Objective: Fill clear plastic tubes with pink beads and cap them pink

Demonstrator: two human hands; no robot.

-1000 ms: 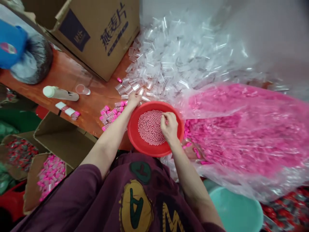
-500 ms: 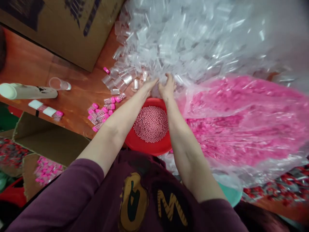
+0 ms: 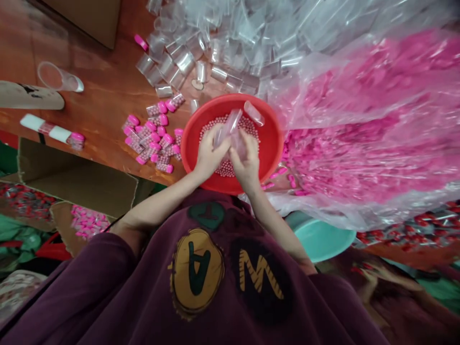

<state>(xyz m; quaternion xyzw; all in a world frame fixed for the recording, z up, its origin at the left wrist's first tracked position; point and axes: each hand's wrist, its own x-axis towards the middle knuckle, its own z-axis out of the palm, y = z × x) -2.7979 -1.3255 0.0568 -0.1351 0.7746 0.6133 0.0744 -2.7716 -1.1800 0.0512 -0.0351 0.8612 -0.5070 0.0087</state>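
Note:
Over a red basin [image 3: 268,158] of small pink beads [image 3: 227,168], my left hand [image 3: 211,151] and my right hand [image 3: 247,160] come close together. Between them they grip several clear plastic containers [image 3: 233,123], blurred by motion, so their exact number cannot be told. Another clear container [image 3: 254,113] lies inside the basin by its far right wall. Left of the basin, a cluster of bead-filled containers with pink caps [image 3: 151,139] rests on the orange-brown table [image 3: 104,120].
A heap of clear containers [image 3: 230,43] covers the back. On the right spreads a clear bag of pink caps [image 3: 359,143]. At left are a white bottle [image 3: 30,95], a clear cup [image 3: 59,79] and a cardboard box [image 3: 75,170]. A turquoise basin [image 3: 323,239] sits below right.
Both hands have drawn back from the container heap to above the bead basin, bringing clear containers with them. The view has shifted, and a loose container now lies in the basin.

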